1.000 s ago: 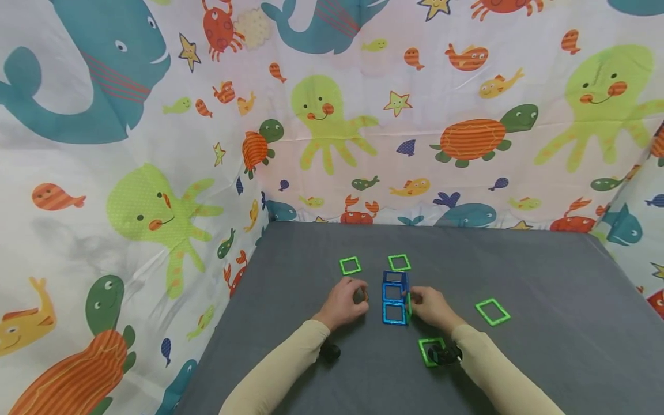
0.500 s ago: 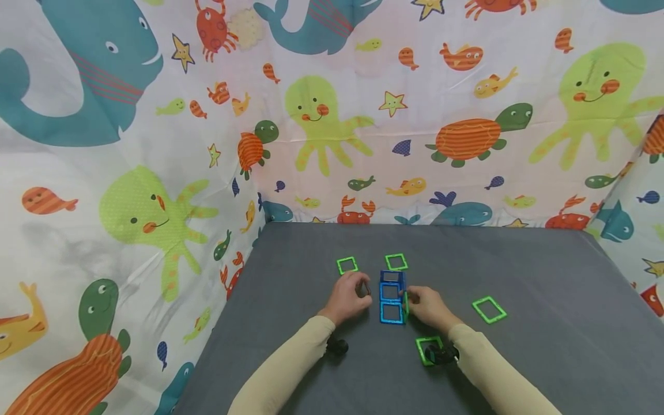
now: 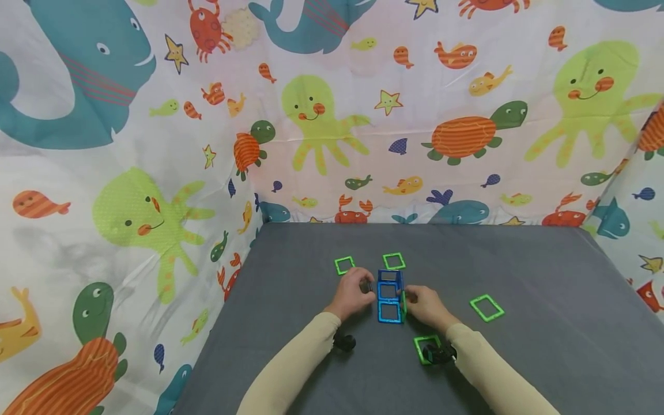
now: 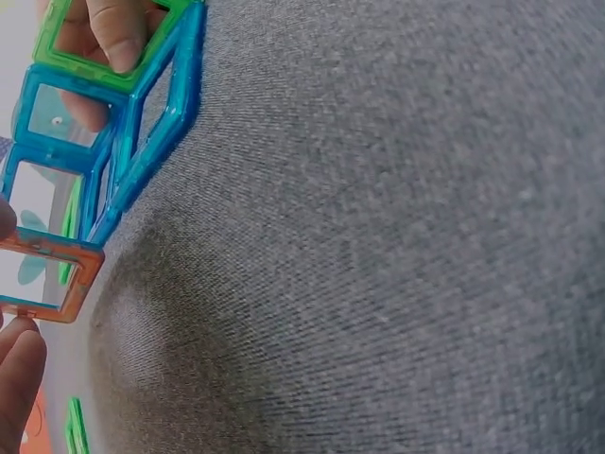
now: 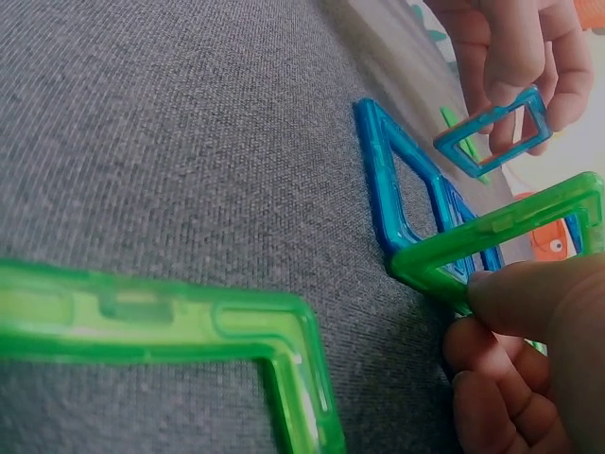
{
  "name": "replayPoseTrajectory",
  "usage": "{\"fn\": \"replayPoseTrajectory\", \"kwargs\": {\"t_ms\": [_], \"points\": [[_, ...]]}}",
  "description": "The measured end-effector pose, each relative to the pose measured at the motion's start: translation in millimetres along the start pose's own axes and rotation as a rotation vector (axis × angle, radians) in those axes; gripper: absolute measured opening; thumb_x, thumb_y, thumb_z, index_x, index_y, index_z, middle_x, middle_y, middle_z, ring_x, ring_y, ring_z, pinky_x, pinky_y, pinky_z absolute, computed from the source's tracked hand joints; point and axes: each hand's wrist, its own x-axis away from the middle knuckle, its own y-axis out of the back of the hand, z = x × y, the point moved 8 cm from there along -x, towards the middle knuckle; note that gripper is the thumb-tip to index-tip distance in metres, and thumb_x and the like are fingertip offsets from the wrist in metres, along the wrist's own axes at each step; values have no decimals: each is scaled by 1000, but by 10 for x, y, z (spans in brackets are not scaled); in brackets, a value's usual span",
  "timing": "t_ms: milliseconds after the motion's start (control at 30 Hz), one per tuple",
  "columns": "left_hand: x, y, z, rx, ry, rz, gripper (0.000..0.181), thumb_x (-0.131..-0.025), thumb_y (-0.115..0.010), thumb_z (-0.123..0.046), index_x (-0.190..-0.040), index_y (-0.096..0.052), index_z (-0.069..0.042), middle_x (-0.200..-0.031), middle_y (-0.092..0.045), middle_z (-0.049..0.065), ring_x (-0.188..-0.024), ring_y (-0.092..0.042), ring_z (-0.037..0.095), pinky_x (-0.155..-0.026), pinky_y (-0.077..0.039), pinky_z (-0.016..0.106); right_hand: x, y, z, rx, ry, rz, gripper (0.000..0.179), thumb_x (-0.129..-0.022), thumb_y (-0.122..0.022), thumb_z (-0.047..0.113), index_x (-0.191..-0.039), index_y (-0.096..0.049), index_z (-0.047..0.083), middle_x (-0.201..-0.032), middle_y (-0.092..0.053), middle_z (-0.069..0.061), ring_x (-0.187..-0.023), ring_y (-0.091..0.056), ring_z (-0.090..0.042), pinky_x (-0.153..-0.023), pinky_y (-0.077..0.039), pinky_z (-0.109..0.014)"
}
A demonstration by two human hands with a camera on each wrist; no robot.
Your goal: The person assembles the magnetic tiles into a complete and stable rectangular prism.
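My left hand pinches a small square magnetic tile between thumb and fingers, left of the blue tiles. This tile looks orange with blue inner edges in the left wrist view; the right wrist view shows the held tile mostly blue. Two blue square tiles lie joined in a row on the table, with blue tiles standing up at their far end. Along the row's right side stands a green tile, which my right hand grips with thumb and fingers.
Loose green tiles lie flat around the build: one far left, one behind it, one to the right. Another green tile lies close under my right wrist. A sea-animal printed cloth hangs behind the grey table.
My left hand has moved right with its tile, closer to the blue row. The right hand keeps its grip on the green tile. The head view has shifted slightly.
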Motion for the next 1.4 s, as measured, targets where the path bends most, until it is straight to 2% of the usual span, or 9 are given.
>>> {"fn": "replayPoseTrajectory", "kwargs": {"t_ms": [267, 500, 767, 1100, 1400], "points": [[-27, -14, -1, 3, 0, 8, 26, -80, -73, -10, -105, -70, -9, -111, -66, 5, -95, -62, 21, -83, -53, 32, 12, -3, -3, 11, 0, -11, 23, -93, -65, 4, -113, -75, 8, -86, -73, -2, -73, -60, -12, -65, -46, -32], [-46, -42, 3, 26, 6, 18, 26, -79, -71, -9, -105, -70, -8, -111, -66, 6, -95, -62, 26, -82, -52, 30, 19, -17, -16, -8, -9, -13, 26, -92, -62, 5, -114, -75, 9, -90, -75, -3, -73, -59, -12, -64, -44, -30], [-70, -120, 10, 21, 11, 62, 28, -82, -72, -10, -110, -70, -9, -115, -65, 5, -102, -63, 25, -88, -55, 31, 0, -25, -42, -6, -25, -15, 27, -92, -62, 4, -114, -75, 10, -89, -73, -2, -73, -59, -13, -65, -45, -32], [-106, -140, 13, 51, 36, 85, 27, -81, -72, -9, -108, -70, -9, -114, -64, 5, -100, -63, 26, -84, -54, 30, 15, -21, -19, -8, -17, -18, 26, -91, -62, 2, -113, -75, 9, -88, -73, -2, -74, -60, -12, -65, -47, -32], [-153, -162, -12, 41, 31, 109, 24, -81, -74, -9, -105, -71, -10, -118, -64, 6, -102, -63, 24, -89, -54, 32, 20, 4, -2, 1, -22, -29, 25, -91, -62, 3, -111, -75, 9, -85, -73, -2, -75, -61, -12, -66, -50, -33]]}}
